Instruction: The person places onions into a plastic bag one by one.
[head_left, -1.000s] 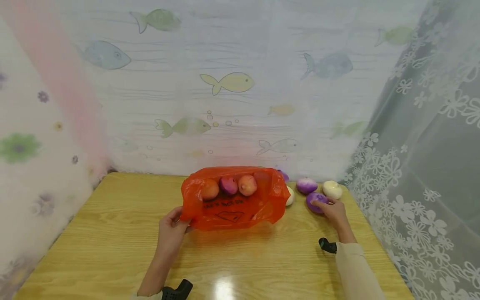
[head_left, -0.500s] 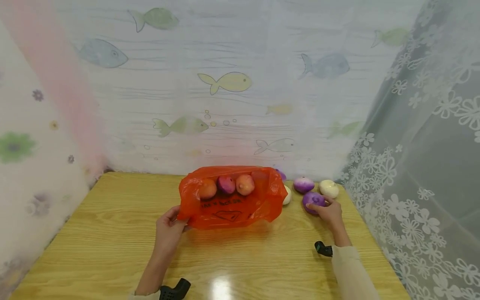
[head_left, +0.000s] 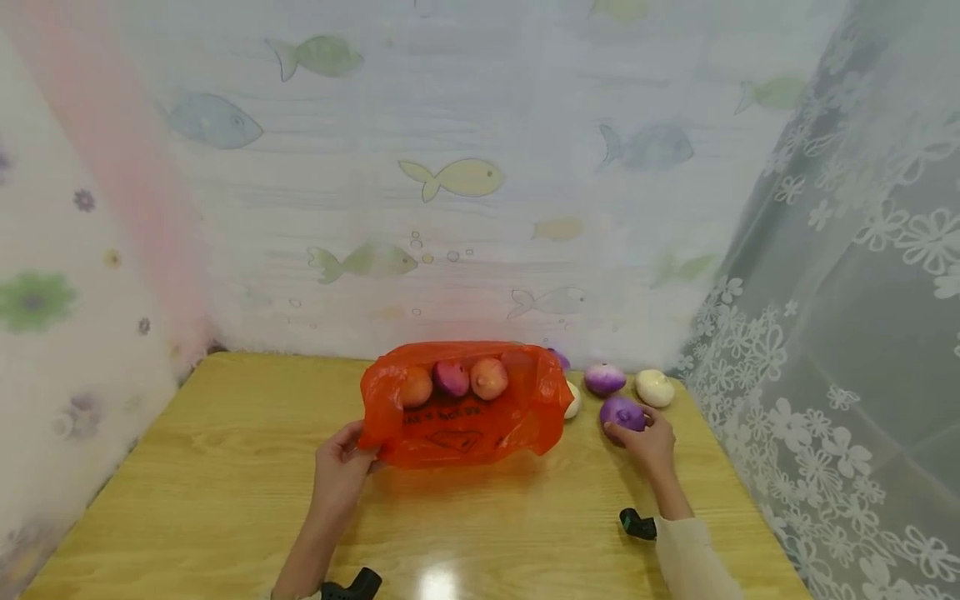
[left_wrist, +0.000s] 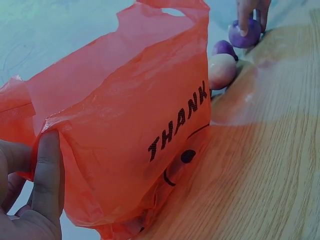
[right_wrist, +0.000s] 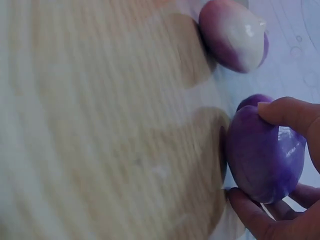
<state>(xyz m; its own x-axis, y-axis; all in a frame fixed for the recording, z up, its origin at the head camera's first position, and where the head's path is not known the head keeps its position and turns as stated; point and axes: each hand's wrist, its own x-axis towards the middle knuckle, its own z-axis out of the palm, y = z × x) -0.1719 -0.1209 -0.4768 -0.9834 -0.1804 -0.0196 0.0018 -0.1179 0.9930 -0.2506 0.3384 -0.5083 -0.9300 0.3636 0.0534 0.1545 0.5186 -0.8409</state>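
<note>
A red plastic bag with its mouth spread stands at the middle back of the table, an orange fruit, a dark pink one and a peach-coloured one visible inside. My left hand pinches the bag's left edge; in the left wrist view fingers grip the plastic. To the bag's right, my right hand holds a purple onion-like vegetable. Thumb and fingers lie on opposite sides of this purple piece in the right wrist view.
Behind the held piece lie a purple-and-white one and a white one. Another white piece and a purple one are partly hidden by the bag. The wooden table meets curtains at its back and right.
My right hand has shifted slightly left and toward me with the purple piece. My left hand keeps its hold on the bag, and the head view has tilted a little.
</note>
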